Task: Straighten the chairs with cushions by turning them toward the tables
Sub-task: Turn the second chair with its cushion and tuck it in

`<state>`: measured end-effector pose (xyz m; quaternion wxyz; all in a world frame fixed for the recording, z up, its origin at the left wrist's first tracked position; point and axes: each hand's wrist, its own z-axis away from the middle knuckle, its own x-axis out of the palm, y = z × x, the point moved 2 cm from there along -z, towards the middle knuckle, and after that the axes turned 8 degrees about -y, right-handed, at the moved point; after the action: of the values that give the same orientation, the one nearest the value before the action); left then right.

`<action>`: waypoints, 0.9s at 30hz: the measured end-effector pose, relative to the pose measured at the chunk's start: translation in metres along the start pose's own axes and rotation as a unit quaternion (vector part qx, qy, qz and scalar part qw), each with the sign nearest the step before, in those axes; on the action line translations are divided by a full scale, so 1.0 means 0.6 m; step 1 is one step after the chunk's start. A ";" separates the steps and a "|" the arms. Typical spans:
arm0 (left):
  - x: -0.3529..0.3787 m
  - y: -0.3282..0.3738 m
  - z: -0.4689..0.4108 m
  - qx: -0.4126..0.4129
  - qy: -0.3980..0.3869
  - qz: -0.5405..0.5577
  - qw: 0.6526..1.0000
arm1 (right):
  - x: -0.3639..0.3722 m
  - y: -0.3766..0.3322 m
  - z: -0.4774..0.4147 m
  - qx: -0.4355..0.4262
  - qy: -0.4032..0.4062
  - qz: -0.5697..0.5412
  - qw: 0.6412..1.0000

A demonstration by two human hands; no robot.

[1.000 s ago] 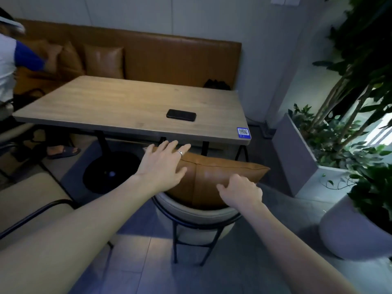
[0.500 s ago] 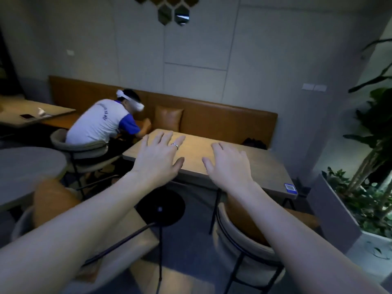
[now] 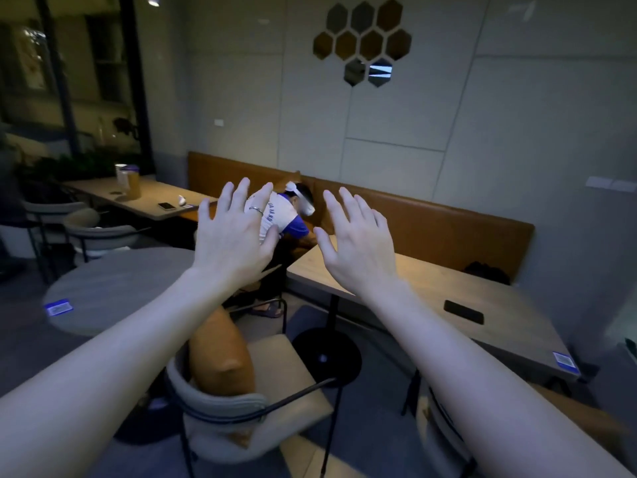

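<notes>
Both hands raised in the air, fingers spread and empty: left hand [image 3: 234, 236], right hand [image 3: 358, 243]. Below the left forearm, an armchair [image 3: 241, 401] holding an orange cushion [image 3: 220, 357] awaits turning, probably toward the rectangular table [image 3: 413, 291] beneath the right hand.

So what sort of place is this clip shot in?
Most likely a cafe or small restaurant: a long brown bench seat runs along the wall behind several wooden tables, cushioned chairs stand around them, and QR stickers mark the table corners.
</notes>
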<state>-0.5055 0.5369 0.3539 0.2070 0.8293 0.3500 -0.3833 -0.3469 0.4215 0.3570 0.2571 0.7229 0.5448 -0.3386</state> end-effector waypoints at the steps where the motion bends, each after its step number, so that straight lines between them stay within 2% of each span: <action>1: 0.004 -0.015 0.003 -0.006 -0.003 -0.003 1.000 | 0.013 -0.008 -0.001 0.000 -0.009 -0.009 1.000; 10: 0.114 -0.098 0.002 -0.054 -0.064 0.005 0.996 | 0.187 -0.050 -0.031 -0.003 -0.079 -0.077 0.994; 20: 0.350 -0.194 -0.083 -0.075 -0.166 0.003 0.983 | 0.449 -0.072 -0.124 0.013 -0.156 -0.142 0.977; 27: 0.522 -0.263 -0.077 -0.097 -0.279 0.004 0.955 | 0.641 -0.099 -0.111 0.049 -0.249 -0.168 0.952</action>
<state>-0.4551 0.8028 0.1263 0.3773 0.6668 0.3099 -0.5630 -0.3221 0.7233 0.1037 0.2883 0.5248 0.5599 -0.5727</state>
